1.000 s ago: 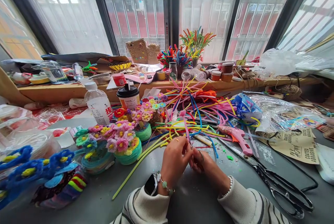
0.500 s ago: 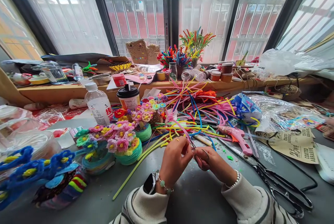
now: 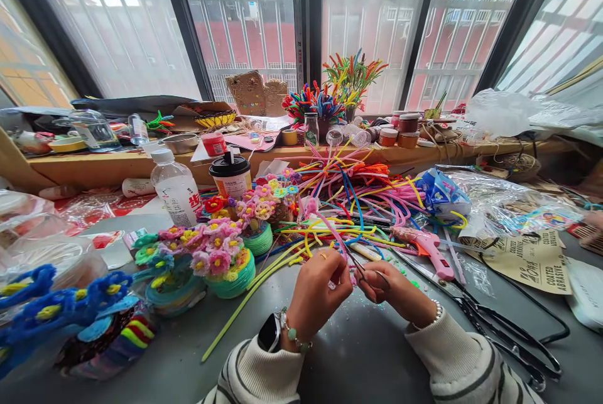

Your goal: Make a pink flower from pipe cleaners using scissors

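Note:
In the middle, just above the grey tabletop, my left hand [image 3: 316, 284] is closed in a pinch on a pink fuzzy pipe cleaner [image 3: 333, 232]. The stem runs up and away from my fingers to a pink fluffy tip. My right hand [image 3: 398, 289] is closed around a small pair of scissors [image 3: 360, 267], with a finger loop showing by the fingers. Its blades point up and left, close beside the pipe cleaner; whether they touch it I cannot tell. Small pink bits show between my hands. My left fingertips are partly hidden.
Left stand pots of fuzzy flowers [image 3: 220, 247], a water bottle [image 3: 175, 187] and a lidded cup [image 3: 230, 176]. Ahead lies a heap of pipe cleaners [image 3: 377, 193]. To the right are a pink glue gun [image 3: 431, 250], large black scissors [image 3: 513, 338] and, at the edge, another person's hand [image 3: 595, 220].
My right hand and the scissors have shifted slightly right, away from my left hand, so the blades show more clearly. My left hand stays nearly in place on the pink pipe cleaner.

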Available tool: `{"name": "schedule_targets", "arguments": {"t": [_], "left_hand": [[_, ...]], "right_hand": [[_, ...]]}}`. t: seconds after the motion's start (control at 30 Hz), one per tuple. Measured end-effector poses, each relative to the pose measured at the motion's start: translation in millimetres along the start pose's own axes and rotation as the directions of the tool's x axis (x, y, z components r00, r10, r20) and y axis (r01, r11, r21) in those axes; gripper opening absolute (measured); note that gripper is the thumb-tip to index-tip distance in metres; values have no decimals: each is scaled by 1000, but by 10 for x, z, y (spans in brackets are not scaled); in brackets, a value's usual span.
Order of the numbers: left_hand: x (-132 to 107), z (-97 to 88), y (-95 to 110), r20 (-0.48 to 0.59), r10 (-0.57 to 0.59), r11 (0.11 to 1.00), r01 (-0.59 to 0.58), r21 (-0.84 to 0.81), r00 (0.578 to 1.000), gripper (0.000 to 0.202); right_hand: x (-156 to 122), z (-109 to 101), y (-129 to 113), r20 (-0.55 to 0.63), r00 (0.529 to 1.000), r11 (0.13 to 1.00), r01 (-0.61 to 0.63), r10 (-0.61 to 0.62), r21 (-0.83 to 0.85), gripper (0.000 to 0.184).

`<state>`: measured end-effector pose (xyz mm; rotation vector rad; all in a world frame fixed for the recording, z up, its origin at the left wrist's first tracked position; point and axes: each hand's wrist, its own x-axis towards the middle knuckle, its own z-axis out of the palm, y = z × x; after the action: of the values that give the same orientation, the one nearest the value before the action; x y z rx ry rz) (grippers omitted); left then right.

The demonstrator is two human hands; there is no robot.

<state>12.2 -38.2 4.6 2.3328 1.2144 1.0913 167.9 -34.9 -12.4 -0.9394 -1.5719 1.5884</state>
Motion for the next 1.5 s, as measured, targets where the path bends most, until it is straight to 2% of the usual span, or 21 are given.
{"name": "schedule_targets", "arguments": {"t": [0.17,0.33,0.4,0.53,0.63,0.8,0.93,1.1,1.3,1.5], "left_hand": [[1,1,-7,-50,-22,1000,22,-8,998,17],[10,-4,1,-95,-34,999,33,-15,995,16],[10,-5,5,-102,-35,999,33,-22,994,16],[1,2,14,-53,-10,999,9,-30,999,16],[-5,10,17,-15,15,999,-16,-38,1000,15],[1,3,13,22,8,997,-6,-80,1000,14],[10,0,3,-13,-55,990,52,-132,998,16],[6,7,7,-18,-75,983,71,-170,997,16],[-9,6,37,58,-55,970,67,-232,997,15],[7,-2,27,66,-82,965,96,-246,994,15]], "right_hand": [[11,-18,17,-16,999,998,41,-42,-45,47],[17,16,-4,-37,998,998,57,-58,-20,47],[8,26,-18,-10,998,998,60,-60,5,48],[-8,39,-62,94,995,997,22,-29,70,53],[-11,31,-75,110,994,996,2,-12,92,53],[-4,12,-28,16,999,998,43,-44,42,48],[21,36,12,-76,996,998,53,-51,28,44],[37,53,32,-83,995,998,51,-47,48,43],[23,29,-16,10,999,993,45,-47,107,47],[36,3,0,-77,996,998,38,-34,48,43]]}}
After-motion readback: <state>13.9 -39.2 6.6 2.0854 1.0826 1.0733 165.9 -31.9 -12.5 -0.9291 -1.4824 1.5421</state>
